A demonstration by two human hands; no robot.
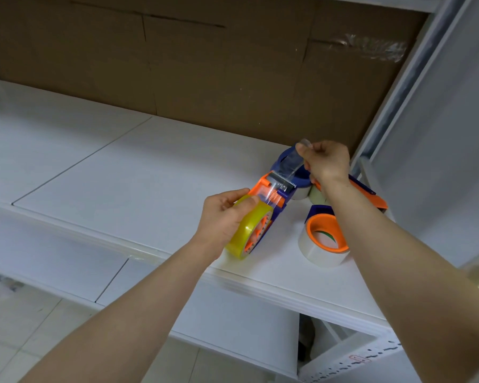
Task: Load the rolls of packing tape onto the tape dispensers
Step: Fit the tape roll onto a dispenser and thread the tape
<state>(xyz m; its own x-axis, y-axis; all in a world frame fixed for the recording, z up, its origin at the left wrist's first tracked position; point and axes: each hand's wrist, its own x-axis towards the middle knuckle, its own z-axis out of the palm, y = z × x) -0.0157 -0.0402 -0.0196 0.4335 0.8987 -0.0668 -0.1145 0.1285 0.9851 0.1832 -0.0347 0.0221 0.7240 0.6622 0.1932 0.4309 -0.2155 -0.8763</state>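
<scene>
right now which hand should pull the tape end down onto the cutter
Likely the right hand: it already pinches the tape end past the cutter; the left hand grips the yellow roll.

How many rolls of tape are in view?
3: a yellowish roll gripped by the left hand; a white roll lying flat to its right; a pale roll mostly hidden under the right hand. Others may be hidden.
</scene>
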